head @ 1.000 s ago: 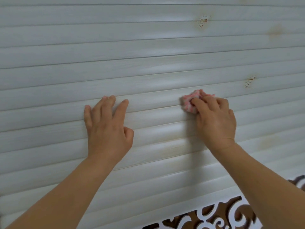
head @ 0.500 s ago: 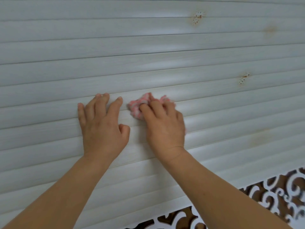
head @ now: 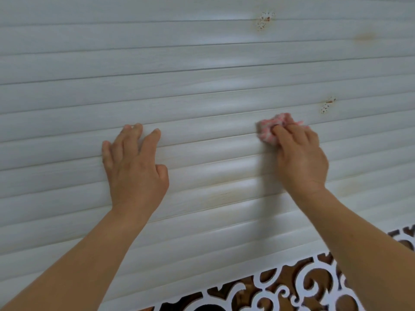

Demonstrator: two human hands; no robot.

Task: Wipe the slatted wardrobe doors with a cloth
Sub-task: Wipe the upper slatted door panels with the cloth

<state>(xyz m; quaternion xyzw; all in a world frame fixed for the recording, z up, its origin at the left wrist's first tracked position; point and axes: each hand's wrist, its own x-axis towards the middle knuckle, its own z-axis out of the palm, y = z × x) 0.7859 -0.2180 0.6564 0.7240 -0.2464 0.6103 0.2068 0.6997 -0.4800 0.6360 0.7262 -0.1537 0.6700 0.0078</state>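
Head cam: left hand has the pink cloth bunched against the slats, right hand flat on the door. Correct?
Hands are swapped. The head view shows the right hand gripping the pink cloth against the slats, while the left hand lies flat on the door.

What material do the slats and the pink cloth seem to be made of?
Slats: probably wood or laminate with a whitewashed, slightly glossy finish; faint grain streaks and soft highlights show. Cloth: likely a soft terry or microfibre fabric, pink and white, bunched and fuzzy.
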